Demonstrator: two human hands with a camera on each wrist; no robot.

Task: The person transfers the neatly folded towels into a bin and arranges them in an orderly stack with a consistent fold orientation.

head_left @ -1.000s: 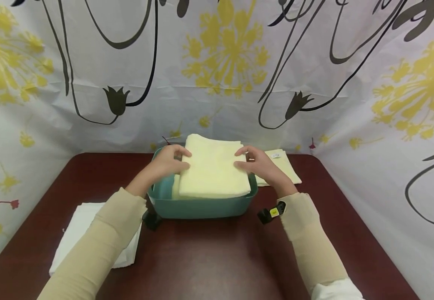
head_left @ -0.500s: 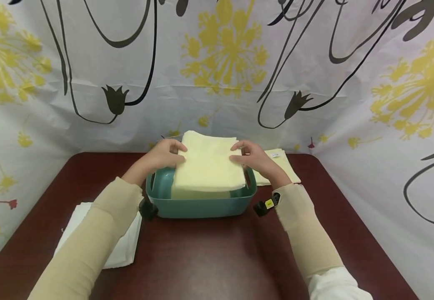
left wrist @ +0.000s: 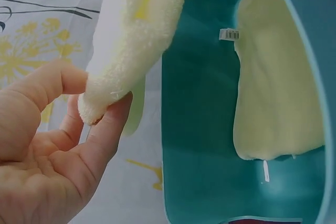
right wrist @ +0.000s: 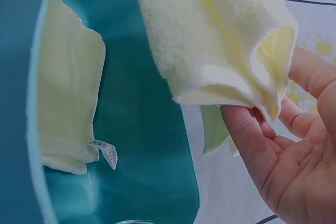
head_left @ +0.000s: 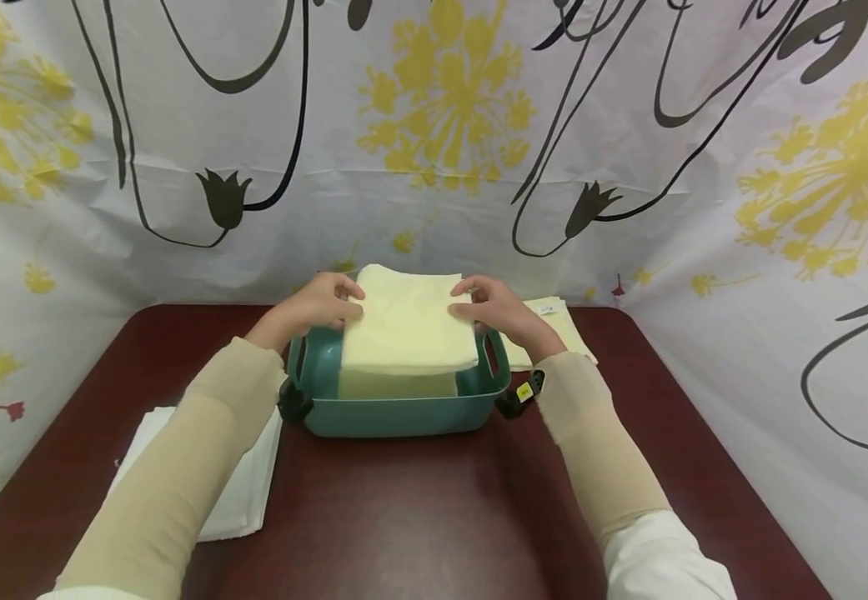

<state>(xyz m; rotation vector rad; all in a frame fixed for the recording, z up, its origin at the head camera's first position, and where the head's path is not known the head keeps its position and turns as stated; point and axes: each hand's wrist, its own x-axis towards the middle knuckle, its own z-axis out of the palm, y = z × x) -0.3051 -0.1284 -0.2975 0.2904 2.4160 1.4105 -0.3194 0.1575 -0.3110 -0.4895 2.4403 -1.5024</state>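
Observation:
A folded pale yellow towel (head_left: 409,321) hangs above a teal basket (head_left: 396,418), held by its two side edges. My left hand (head_left: 319,302) pinches the left edge between thumb and fingers; the left wrist view shows that grip on the fluffy towel (left wrist: 134,40). On the opposite edge, my right hand (head_left: 495,308) pinches in the same way, and folded layers of the towel (right wrist: 215,40) show in the right wrist view. Inside the basket lies another folded yellow towel (left wrist: 278,87) with a small tag, along the near wall.
White folded cloths (head_left: 242,492) lie on the dark red table (head_left: 388,508) at the left, partly behind the left sleeve. Another yellow towel (head_left: 564,329) with a label lies right of the basket, partly behind the right hand. A patterned curtain (head_left: 434,208) surrounds the table.
Both hands have raised the yellow towel slightly and shifted it left and away from the basket's near rim. More of the towel inside the basket and its right handle opening now shows.

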